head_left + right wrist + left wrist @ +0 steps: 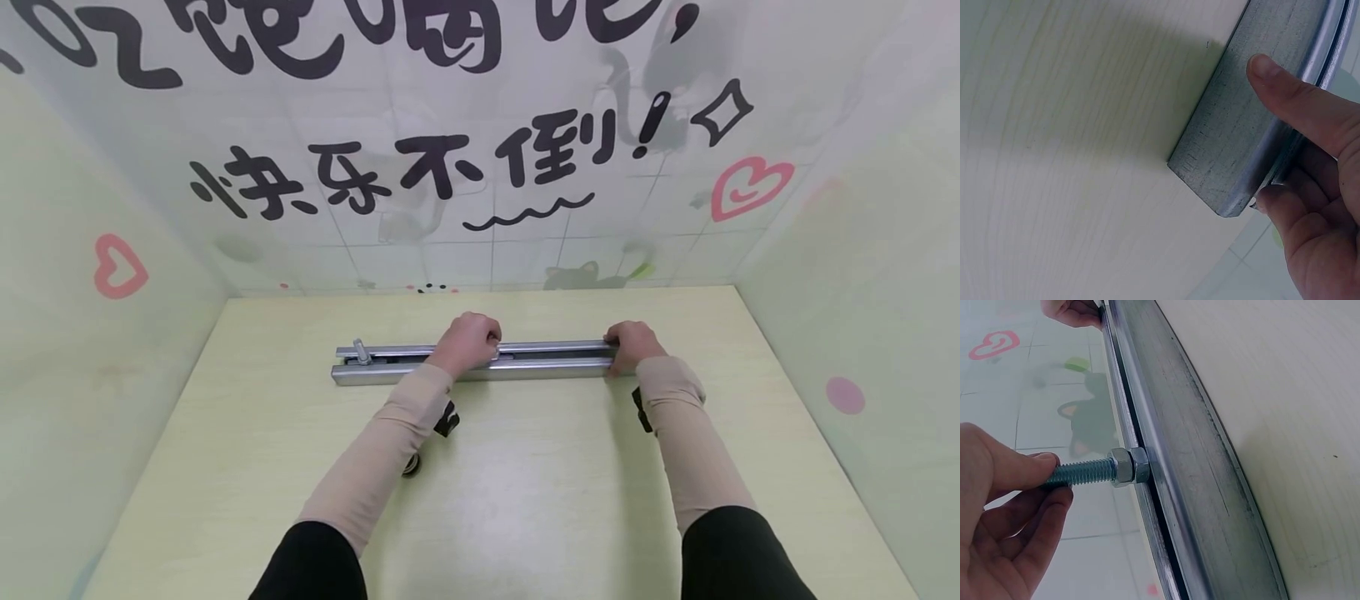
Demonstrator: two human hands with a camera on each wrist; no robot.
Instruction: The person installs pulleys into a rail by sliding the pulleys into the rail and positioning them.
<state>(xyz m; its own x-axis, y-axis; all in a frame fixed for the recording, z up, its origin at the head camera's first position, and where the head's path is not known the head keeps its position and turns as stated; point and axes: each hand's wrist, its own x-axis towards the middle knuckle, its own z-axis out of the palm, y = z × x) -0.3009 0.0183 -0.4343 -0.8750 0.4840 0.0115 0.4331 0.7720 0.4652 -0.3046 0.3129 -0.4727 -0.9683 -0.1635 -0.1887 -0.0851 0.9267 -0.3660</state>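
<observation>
Left fingers curled round a bolt, thumb over the threaded shank, forefinger under it, tips just short of the nuts. Two hex nuts side by side on the shank, tight against the slot of a rail. Left hand closed over the middle of the rail's upper edge in the head view. Right fingers clamped on the rail's right end: thumb laid flat on the grey side face, other fingers hooked round the far edge below the corner. Right hand at the end of the rail in the head view, knuckles up. Long grey metal channel, lying flat across the worktop, roughly parallel to the back wall, near the middle of the board, open slot turned away from the person. Second bolt standing up from the slot near the left end, well apart from either hand. Pale wood-grain worktop, light scratches on the steel. Beige sleeves on both forearms, black straps at the wrists. Behind, a tiled wall with black lettering, pink hearts and a cat figure; pale green panels at either side.
</observation>
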